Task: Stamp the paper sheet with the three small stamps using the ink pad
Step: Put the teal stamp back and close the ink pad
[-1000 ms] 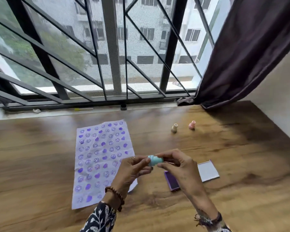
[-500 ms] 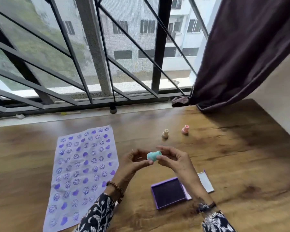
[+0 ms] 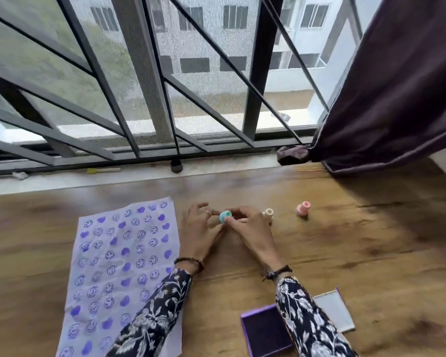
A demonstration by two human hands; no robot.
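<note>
A small blue stamp (image 3: 224,216) is pinched between the fingertips of my left hand (image 3: 200,229) and my right hand (image 3: 250,228), low over the wooden table. Just right of my right hand stands a cream stamp (image 3: 268,214), and farther right a pink stamp (image 3: 303,208). The paper sheet (image 3: 119,269) lies on the left, covered with purple smiley and heart prints; my left sleeve covers its lower right part. The open purple ink pad (image 3: 264,331) sits near the front edge, partly behind my right sleeve, with its lid (image 3: 335,311) beside it.
The wooden table (image 3: 371,253) runs back to a window sill with a barred window (image 3: 165,99). A dark curtain (image 3: 384,99) hangs at the right, its hem resting on the table's far right corner.
Both hands have carried the blue stamp away from me toward the cream and pink stamps. The view has tilted, so the ink pad and paper now sit lower in the frame.
</note>
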